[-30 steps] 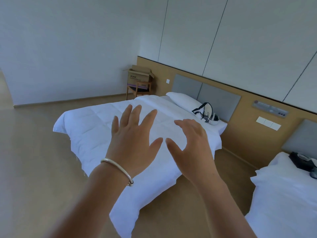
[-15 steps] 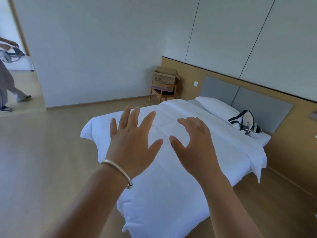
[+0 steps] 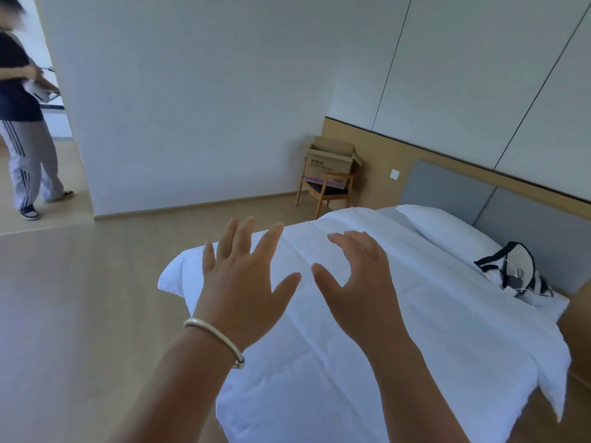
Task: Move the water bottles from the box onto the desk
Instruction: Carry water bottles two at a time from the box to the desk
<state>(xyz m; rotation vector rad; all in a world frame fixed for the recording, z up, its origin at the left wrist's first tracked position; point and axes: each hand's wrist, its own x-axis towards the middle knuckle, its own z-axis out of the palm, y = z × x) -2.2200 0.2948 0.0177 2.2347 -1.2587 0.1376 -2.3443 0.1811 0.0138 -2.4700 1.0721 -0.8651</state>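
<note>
An open cardboard box (image 3: 329, 161) sits on a wooden chair (image 3: 326, 191) in the far corner of the room, against the wall. Its inside is hidden from here, so no water bottles show. No desk is in view. My left hand (image 3: 244, 282), with a silver bangle on the wrist, is held out in front of me with fingers spread and holds nothing. My right hand (image 3: 355, 282) is beside it, fingers loosely bent, also holding nothing. Both hands hover in the air well short of the box.
A bed with a white duvet (image 3: 415, 330) and a pillow fills the right side; a black-and-white bag (image 3: 511, 273) lies on it. Wooden floor (image 3: 80, 314) stretches left. A person (image 3: 22, 123) stands in the doorway at the far left.
The view has swung left: the bed and the box have shifted right in the frame, and the doorway with the person has come into view. My hands keep the same pose.
</note>
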